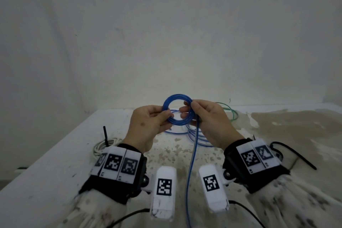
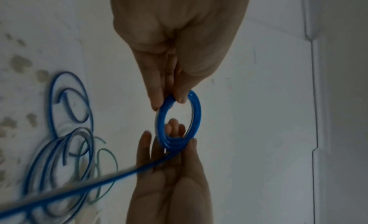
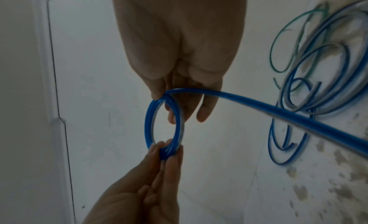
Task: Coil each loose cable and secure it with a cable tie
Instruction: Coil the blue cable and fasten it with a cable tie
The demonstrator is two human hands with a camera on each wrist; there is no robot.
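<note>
A small blue cable coil (image 1: 173,98) is held upright above the table between both hands. My left hand (image 1: 166,116) pinches its lower left side with thumb and fingers. My right hand (image 1: 190,106) pinches its right side. The coil's loose blue tail (image 1: 192,153) runs from the right hand down towards me. In the left wrist view the left hand (image 2: 171,99) grips the coil (image 2: 197,110) from above and the right hand (image 2: 173,148) from below. In the right wrist view the right hand (image 3: 163,98) holds the coil (image 3: 148,125) and the tail (image 3: 278,110) leaves rightward.
More loose blue cable (image 1: 198,135) lies on the stained white table (image 1: 55,153) under the hands, with a green cable (image 1: 231,111) behind it. At the left lies a white coiled cable (image 1: 103,146) with a black tie (image 1: 105,135). Another black cable tie (image 1: 296,155) lies by the right wrist.
</note>
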